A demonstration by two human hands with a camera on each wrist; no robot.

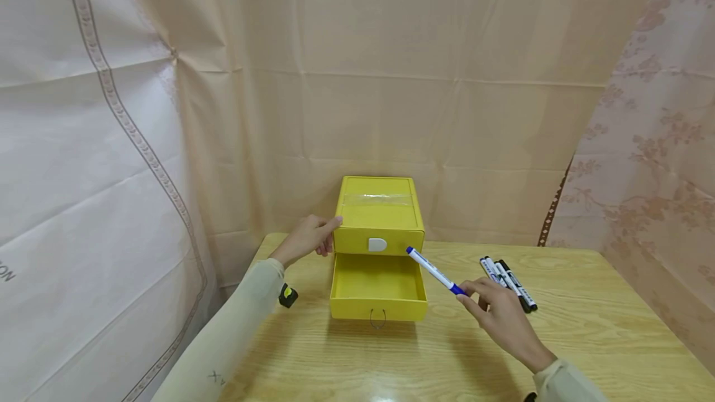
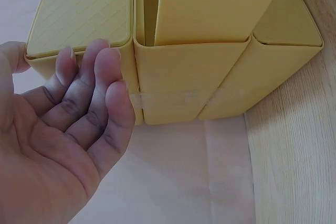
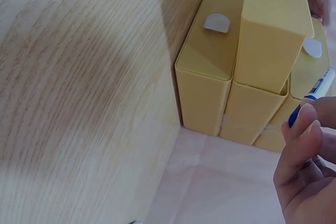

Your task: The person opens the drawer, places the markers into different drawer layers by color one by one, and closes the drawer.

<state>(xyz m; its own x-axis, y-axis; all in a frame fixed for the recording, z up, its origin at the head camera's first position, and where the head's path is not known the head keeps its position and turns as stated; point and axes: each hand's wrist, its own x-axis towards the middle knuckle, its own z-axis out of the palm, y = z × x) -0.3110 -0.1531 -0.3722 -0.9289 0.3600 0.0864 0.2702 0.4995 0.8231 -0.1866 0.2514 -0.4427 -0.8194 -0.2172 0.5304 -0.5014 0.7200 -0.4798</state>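
A yellow drawer unit [image 1: 380, 203] stands on the table in the head view, with one lower drawer [image 1: 378, 309] pulled out; its inside shows bare. My left hand [image 1: 307, 237] is at the unit's upper left side, thumb at the top edge, other fingers loosely bent beside it. In the left wrist view those fingers [image 2: 108, 124] overlap the unit's side. My right hand [image 1: 503, 318] pinches a white marker [image 1: 436, 272] with blue ends by its lower end. The marker slants up to the left, its far tip overlapping the top drawer front near the white pull tab [image 1: 377, 244].
Several black-and-white and blue-and-white markers [image 1: 508, 284] lie together on the table right of the unit. A small black and yellow tape measure [image 1: 287, 295] sits at the left, by my left sleeve. Cloth curtains [image 1: 380, 79] hang behind and at both sides of the wooden table [image 1: 581, 327].
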